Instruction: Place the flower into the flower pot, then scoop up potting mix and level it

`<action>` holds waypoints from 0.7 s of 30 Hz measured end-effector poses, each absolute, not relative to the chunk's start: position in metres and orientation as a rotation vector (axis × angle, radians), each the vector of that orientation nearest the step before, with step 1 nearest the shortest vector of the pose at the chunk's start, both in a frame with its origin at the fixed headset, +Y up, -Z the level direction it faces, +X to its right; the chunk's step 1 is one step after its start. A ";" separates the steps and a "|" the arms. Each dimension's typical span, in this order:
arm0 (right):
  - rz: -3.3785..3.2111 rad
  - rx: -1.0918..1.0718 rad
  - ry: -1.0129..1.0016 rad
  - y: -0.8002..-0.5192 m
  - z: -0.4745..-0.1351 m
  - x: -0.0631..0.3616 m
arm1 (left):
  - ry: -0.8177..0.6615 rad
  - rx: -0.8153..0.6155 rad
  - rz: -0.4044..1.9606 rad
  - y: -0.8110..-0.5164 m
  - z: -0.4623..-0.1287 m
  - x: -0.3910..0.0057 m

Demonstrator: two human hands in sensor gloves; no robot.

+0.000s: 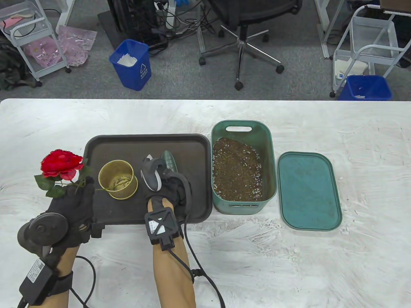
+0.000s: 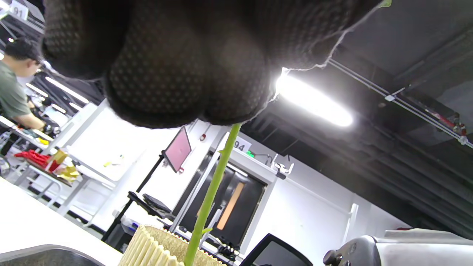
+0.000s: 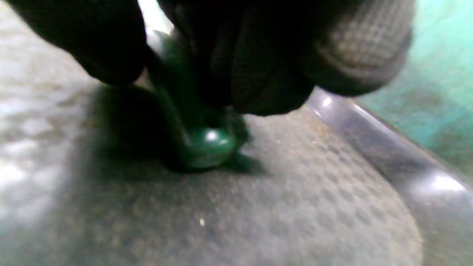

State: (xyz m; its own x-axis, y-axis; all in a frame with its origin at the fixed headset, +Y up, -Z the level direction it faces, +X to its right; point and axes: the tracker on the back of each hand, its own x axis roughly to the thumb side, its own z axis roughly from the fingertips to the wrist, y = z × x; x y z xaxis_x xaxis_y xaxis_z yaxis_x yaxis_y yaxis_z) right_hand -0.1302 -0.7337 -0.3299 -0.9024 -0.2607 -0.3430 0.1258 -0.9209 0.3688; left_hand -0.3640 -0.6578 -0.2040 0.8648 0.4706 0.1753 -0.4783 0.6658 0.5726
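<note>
My left hand (image 1: 75, 205) grips the green stem (image 2: 212, 192) of a red flower (image 1: 61, 164) at the tray's left edge. The stem's lower end slants down into the gold ribbed flower pot (image 1: 117, 179), whose rim (image 2: 155, 245) also shows in the left wrist view. My right hand (image 1: 168, 189) is curled round the handle of a green scoop (image 1: 169, 160) lying on the dark tray (image 1: 128, 142). In the right wrist view the handle's rounded end (image 3: 208, 147) rests on the tray under my fingers (image 3: 266, 66). Potting mix (image 1: 236, 173) fills the green bin (image 1: 268, 141) right of the tray.
The bin's green lid (image 1: 308, 191) lies flat on the white table (image 1: 289, 256) to the right. Beyond the table's far edge stand blue waste bins (image 1: 131, 64), an office chair (image 1: 244, 38) and wire carts. A person works at a bench in the left wrist view.
</note>
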 end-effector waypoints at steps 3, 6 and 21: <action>-2.906 0.566 -0.465 -0.720 -0.335 -0.130 | -0.022 0.650 0.528 -0.658 -0.203 -0.362; -3.020 0.528 -0.378 -0.689 -0.333 -0.123 | -0.025 0.649 0.531 -0.658 -0.203 -0.362; -3.483 0.730 -0.118 -0.535 -0.313 0.023 | -0.008 0.643 0.551 -0.661 -0.201 -0.363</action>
